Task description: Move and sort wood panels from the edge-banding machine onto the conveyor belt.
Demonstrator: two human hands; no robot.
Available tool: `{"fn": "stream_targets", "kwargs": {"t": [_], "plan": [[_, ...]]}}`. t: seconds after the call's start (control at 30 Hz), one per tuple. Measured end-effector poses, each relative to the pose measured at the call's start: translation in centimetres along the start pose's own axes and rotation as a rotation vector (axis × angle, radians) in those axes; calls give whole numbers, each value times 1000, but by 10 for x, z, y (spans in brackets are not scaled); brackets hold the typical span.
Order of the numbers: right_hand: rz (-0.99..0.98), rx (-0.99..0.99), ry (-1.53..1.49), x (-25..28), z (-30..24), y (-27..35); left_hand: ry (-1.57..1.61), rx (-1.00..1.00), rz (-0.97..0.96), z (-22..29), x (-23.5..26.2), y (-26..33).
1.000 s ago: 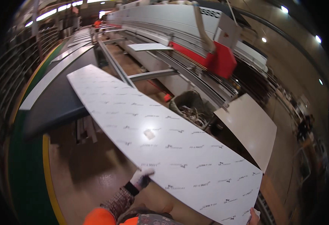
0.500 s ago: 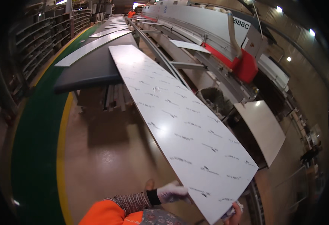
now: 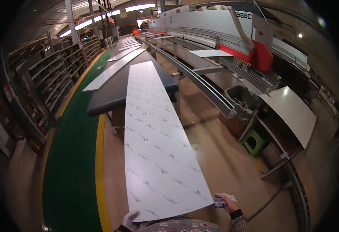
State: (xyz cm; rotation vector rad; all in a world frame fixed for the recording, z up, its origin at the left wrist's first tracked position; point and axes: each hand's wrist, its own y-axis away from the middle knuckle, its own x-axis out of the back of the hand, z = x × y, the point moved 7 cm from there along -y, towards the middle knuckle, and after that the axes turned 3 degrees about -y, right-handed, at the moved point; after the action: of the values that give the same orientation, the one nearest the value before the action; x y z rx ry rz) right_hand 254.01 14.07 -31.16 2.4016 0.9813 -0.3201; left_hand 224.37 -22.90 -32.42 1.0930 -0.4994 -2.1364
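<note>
A long white panel (image 3: 159,147), its film printed with small dark marks, stretches away from my body. Its far end lies over a dark grey padded table (image 3: 111,103). My left hand (image 3: 130,220), in a pale glove, is closed on the near left corner, with its fingers partly hidden. At the near right corner my right hand (image 3: 225,202) grips the edge, closed; its glove leaves some fingertips bare. The panel's near edge is close against my patterned apron (image 3: 181,225).
More white panels (image 3: 115,69) lie on the padded table. To the right stand a long white and red machine (image 3: 212,33), a metal rail (image 3: 188,73), a lined waste bin (image 3: 241,98), a green stool (image 3: 255,142) and a pale-topped stand (image 3: 291,112). Shelves (image 3: 55,73) line the left, past a green walkway (image 3: 74,170).
The panel's near end has swung left, away from the rail and the stand, and now lies more in line with the padded table. Both hands have moved with it, spread wider at its corners.
</note>
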Motion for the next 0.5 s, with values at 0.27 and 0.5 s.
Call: {"fn": "stream_targets", "kwargs": {"t": [0.27, 0.5], "plan": [[-172, -173, 196, -173, 81, -114, 17, -1, 130, 77, 132, -20], [-117, -377, 29, -258, 77, -177, 429, -138, 44, 140, 168, -50]]}}
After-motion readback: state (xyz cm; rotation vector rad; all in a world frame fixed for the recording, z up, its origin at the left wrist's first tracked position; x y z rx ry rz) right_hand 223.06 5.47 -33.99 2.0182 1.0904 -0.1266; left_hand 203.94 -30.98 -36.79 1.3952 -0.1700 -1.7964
